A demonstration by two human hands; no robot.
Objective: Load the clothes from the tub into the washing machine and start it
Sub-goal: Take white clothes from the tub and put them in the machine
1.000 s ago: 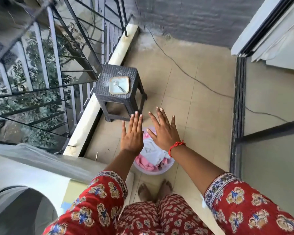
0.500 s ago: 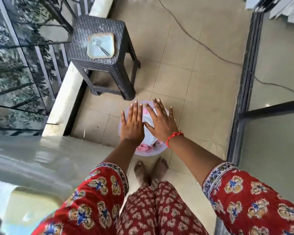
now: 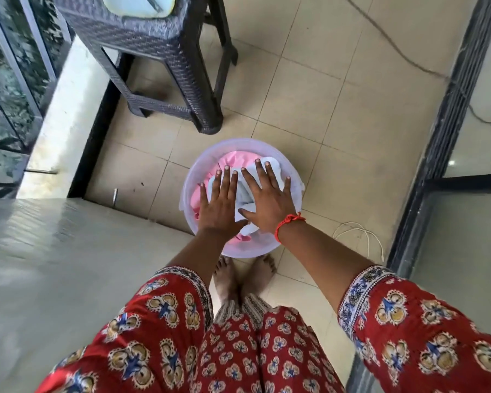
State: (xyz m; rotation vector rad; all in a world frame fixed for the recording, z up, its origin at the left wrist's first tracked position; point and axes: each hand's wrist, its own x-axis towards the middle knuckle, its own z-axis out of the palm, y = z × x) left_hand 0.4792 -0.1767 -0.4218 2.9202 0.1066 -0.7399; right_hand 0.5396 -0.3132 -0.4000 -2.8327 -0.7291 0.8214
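Observation:
A pale translucent tub (image 3: 194,171) stands on the tiled floor just ahead of my bare feet. Pink cloth (image 3: 233,160) and a white garment (image 3: 245,194) lie inside it. My left hand (image 3: 219,201) hovers over the tub's left half, fingers spread and palm down. My right hand (image 3: 267,199), a red thread on its wrist, is spread over the right half beside it. Neither hand grips anything, and whether the palms touch the cloth is hidden. The washing machine's pale top (image 3: 54,265) fills the lower left.
A dark woven stool (image 3: 153,41) with a pale dish on it stands beyond the tub. A railing and white ledge (image 3: 65,109) run along the left. A dark sliding-door frame (image 3: 437,137) borders the right, with a white cord (image 3: 363,236) on the floor.
The view has tilted down and closer to the tub. Both hands have lowered from above the floor to right over the clothes, still spread.

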